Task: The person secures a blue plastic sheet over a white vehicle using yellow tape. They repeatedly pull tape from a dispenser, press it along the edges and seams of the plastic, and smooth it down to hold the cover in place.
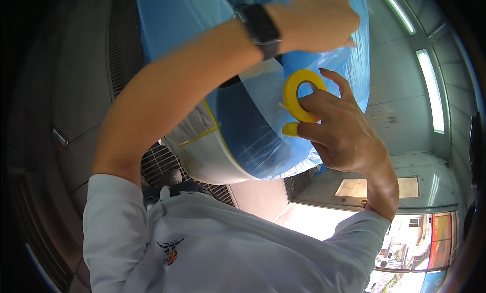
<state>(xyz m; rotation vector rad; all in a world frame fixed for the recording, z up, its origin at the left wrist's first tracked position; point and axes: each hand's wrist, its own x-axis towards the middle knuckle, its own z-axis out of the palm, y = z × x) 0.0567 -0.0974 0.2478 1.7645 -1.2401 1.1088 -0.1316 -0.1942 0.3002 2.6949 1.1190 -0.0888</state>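
Grey walls [400, 111] all around, with bright tube lamps [431, 90] toward two and three o'clock. Near the middle, at two o'clock, yellow tape roll [291, 95], with a short loose end out at its eight o'clock side. Carried by the right hand [349, 136], at three o'clock: fingers bent and put through the hole, loosely closed around the ring, with one finger raised apart. On another fingertip, a yellow piece [290, 129], perhaps wound tape; hard to be certain. At one o'clock, left hand [319, 22], blurred, with fingers seemingly curled; cannot tell how tightly, or whether with film inside. Dark watch [259, 27] on that wrist, at twelve o'clock. Beyond the hands, blue plastic film [174, 25], and at eight o'clock a white panel [215, 161] beside a yellow tape line [198, 136]. Farther, between eight and nine o'clock, floor grate [159, 164].

Possible troubles, only by judgement: roll sliding off, because of too relaxed fingers; loose end sticking to the film, because of passing too near; thin film wrinkling or tearing, from a hard pull or from catching on the watch.
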